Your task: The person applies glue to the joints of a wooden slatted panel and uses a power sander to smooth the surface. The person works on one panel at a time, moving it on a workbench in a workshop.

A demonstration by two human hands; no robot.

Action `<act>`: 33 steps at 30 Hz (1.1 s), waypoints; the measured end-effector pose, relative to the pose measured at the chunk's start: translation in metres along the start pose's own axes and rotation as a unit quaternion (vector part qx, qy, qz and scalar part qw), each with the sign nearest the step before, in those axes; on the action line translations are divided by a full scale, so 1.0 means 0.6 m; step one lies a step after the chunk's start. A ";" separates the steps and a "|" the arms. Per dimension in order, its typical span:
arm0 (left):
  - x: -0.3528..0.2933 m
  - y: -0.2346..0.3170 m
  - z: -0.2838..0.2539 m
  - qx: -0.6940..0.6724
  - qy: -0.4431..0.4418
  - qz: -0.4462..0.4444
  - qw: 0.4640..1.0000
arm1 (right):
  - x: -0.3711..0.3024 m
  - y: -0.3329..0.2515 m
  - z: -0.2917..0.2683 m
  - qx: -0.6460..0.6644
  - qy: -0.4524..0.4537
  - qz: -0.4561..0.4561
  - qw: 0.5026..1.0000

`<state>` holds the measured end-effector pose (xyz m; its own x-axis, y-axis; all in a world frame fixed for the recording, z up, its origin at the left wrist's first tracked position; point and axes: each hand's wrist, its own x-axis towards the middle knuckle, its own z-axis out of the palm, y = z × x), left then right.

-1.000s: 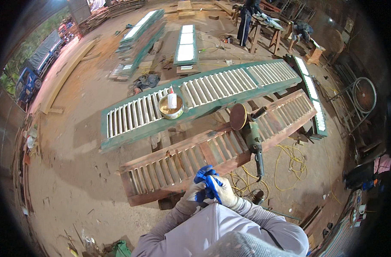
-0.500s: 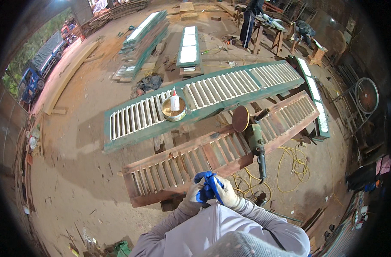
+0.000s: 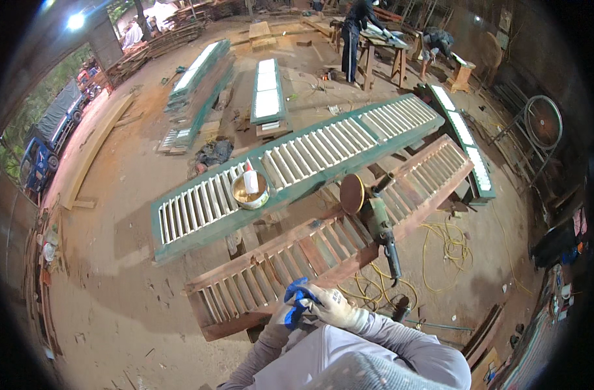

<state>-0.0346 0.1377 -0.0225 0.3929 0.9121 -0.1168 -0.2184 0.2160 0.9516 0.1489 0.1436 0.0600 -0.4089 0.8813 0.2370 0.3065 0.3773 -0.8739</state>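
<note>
Dusty brown floor [image 3: 121, 279] stretches toward a dark wall [image 3: 544, 65] on the right; a bright lamp [image 3: 76, 21] glows at upper left, and outside, a blue-cabbed truck [image 3: 48, 140] stands near green plants [image 3: 33, 105].

Open room leftward — sander [image 3: 379, 220] rightward

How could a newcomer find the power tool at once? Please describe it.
Find the long green slatted panel across the middle, then the reddish-brown panel beside it, nearer the camera. On it, right of its middle, lies the greenish power tool. Unlike the pot on the green panel, it carries a flat, round brown disc.
</note>
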 end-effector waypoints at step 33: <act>-0.016 -0.002 0.085 -0.540 -0.073 -0.090 0.833 | -0.017 0.010 0.002 -0.267 0.069 -0.145 0.950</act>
<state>0.0076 0.1108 -0.0078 0.5939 0.7956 -0.1194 -0.7898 0.6048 0.1016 0.1542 0.1367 0.0517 -0.4367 0.7335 0.5208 0.6053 0.6679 -0.4330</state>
